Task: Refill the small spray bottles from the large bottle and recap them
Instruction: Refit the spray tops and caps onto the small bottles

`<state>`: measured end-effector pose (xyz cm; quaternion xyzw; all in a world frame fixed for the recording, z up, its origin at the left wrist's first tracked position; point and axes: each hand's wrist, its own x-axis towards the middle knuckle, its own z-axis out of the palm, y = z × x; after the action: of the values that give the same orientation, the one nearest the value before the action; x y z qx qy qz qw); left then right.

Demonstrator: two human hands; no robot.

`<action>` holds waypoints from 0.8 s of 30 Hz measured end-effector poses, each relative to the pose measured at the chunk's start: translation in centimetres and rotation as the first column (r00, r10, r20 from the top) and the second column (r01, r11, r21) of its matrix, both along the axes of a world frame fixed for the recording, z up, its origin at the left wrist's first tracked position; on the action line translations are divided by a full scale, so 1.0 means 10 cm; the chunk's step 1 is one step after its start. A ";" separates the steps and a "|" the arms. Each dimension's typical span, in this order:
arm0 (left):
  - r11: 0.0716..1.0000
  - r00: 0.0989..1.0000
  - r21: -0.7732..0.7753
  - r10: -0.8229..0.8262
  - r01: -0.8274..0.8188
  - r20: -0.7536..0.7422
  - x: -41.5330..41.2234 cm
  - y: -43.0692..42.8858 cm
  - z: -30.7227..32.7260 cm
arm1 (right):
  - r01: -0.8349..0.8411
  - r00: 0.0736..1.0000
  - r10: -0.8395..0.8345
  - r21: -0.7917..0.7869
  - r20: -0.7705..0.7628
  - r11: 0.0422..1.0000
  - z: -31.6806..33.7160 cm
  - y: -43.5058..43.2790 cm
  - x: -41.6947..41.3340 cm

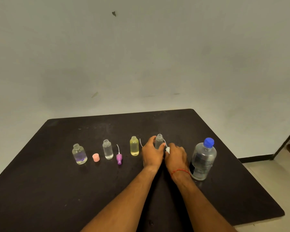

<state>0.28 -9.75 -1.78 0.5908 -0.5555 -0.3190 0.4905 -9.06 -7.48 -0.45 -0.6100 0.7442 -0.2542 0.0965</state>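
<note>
**Status.** Four small bottles stand uncapped in a row on the tabletop (57,190). The left grip (151,152) is curled round the clear bottle (159,141) at the right end of the row and holds it upright on the surface. The right grip (176,154) pinches the white head (167,149), which is off the neck and just beside the bottle, with its dip tube pointing up toward the neck. The large bottle (203,159) stands near the right grip, blue cap (208,142) on.

**Step in hand.** Judged from the open necks and the capped large bottle, this is the uncapping stage, and pouring has not begun.

**Procedure.**
1. Keep the clear bottle pressed to the tabletop while the head moves. The bottle is light and narrow and will tip easily.
2. Lay the white head beside its own bottle, as the purple head (119,159) lies right of the mid bottle (107,149). This keeps each head paired with its bottle for recapping.
3. Keep the tube away from the yellow bottle (134,146) and the pink cap (96,157).
4. Release the clear bottle only once it stands steady.
5. Remove the blue cap with both grips before lifting the large bottle.

**Caution.** The necks are narrow, so expect spills if the large bottle is tilted fast.
</note>
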 end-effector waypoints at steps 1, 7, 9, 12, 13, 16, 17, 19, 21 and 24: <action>1.000 1.000 -0.001 -0.001 0.001 0.007 0.00 -0.01 0.00 | 0.002 1.000 -0.002 -0.001 0.004 1.000 0.02 -0.01 0.00; 0.999 1.000 -0.041 -0.016 0.016 0.001 0.02 0.00 0.02 | 0.040 0.999 -0.039 -0.223 0.012 0.974 0.22 0.07 0.02; 0.998 1.000 -0.056 -0.029 0.028 -0.008 0.05 0.02 0.03 | 0.049 0.999 -0.046 -0.319 0.016 0.947 0.35 0.09 0.01; 0.997 0.997 -0.072 -0.045 0.041 -0.057 0.07 0.06 0.08 | 0.026 0.998 0.002 -0.485 0.059 0.874 0.57 0.15 0.00; 0.996 0.996 -0.075 -0.047 0.041 -0.078 0.07 0.08 0.11 | 0.020 0.997 0.023 -0.530 0.074 0.848 0.65 0.17 0.00; 0.994 0.993 -0.109 -0.040 0.028 -0.107 0.10 0.16 0.26 | 0.030 0.986 0.076 -0.606 0.148 0.795 0.87 0.24 -0.03; 0.993 0.994 -0.118 -0.042 0.030 -0.105 0.11 0.18 0.30 | 0.036 0.982 0.088 -0.617 0.170 0.786 0.93 0.26 -0.05; 0.991 0.994 -0.130 -0.048 0.035 -0.096 0.12 0.23 0.36 | 0.034 0.975 0.113 -0.627 0.192 0.778 1.03 0.30 -0.09; 0.990 0.994 -0.137 -0.055 0.042 -0.091 0.13 0.28 0.39 | 0.008 0.973 0.137 -0.622 0.184 0.783 1.09 0.35 -0.12; 0.987 0.994 -0.156 -0.064 0.049 -0.092 0.15 0.35 0.42 | -0.032 0.974 0.161 -0.615 0.156 0.788 1.11 0.41 -0.13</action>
<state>1.76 -6.24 2.46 0.5192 -0.5705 -0.3174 0.5515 -10.36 -3.42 10.64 -0.6171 0.5770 -0.5348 -0.0174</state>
